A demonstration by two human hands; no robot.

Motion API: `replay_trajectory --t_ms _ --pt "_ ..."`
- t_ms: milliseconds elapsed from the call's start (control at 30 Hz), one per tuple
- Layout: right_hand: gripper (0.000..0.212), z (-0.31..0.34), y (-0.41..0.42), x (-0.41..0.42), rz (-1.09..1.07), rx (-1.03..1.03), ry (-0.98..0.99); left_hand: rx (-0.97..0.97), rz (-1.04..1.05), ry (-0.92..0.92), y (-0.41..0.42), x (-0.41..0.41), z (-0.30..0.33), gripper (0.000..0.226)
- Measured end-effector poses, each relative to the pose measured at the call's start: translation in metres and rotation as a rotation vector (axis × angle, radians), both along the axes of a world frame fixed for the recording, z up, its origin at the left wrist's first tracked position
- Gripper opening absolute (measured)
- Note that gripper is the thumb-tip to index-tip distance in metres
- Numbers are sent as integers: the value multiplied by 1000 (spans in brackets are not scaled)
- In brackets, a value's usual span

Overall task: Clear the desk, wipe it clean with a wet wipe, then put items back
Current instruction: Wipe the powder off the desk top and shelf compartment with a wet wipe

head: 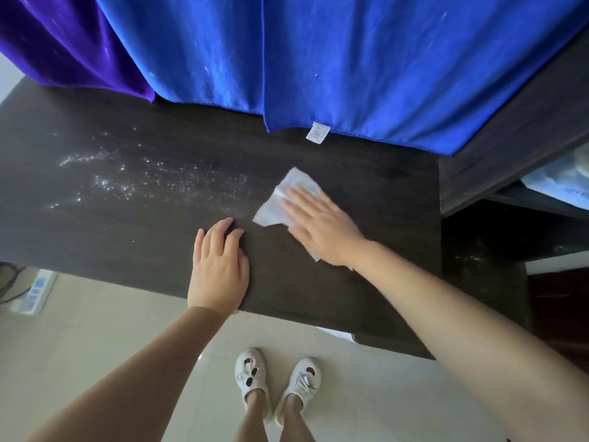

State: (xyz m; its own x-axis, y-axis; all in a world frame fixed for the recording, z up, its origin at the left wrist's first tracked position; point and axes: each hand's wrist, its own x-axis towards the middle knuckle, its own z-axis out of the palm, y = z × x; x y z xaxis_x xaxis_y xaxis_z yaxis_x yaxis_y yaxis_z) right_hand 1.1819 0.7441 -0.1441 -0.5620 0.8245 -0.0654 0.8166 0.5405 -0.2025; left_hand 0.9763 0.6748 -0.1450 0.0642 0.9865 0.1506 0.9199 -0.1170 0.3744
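Forearms enter from the near side and reach onto the bench. Wipe lies flat on the bench top, pinned under the right hand; that grip is spread, fingers straight and palm down, pressing the wipe rather than pinching it. Part of the wipe shows ahead of and left of the fingers, and a corner shows below the palm.

Left hand rests just left of the right grip, apart from the wipe, fingers loosely spread, palm on the bench at its near edge. It holds nothing.

Progress, as judged: the bench top carries no items, so clearing appears done. Wiping is under way. White specks lie well left of both grips and are not yet wiped. Returning items is still to do.

Clearances: ahead of the grips, a blue cloth hangs to the bench's far edge, with a purple cloth further left. Right of the right grip the top ends at a dark shelf unit. Leftward the surface is open for a full stroke.
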Motion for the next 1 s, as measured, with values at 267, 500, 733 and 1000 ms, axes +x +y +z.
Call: replay_trajectory --t_ms 267,500,733,1000 --pt "61 -3 48 71 -1167 15 34 -8 -20 11 0 -1 0 40" --pt "55 6 37 -35 -46 -58 -42 -1 36 -25 -1 3 1 40" --pt "60 -6 19 134 -741 52 -46 3 28 -14 -2 3 2 40" --pt "55 -12 -122 -26 -95 113 2 -28 18 -32 -2 1 2 43"
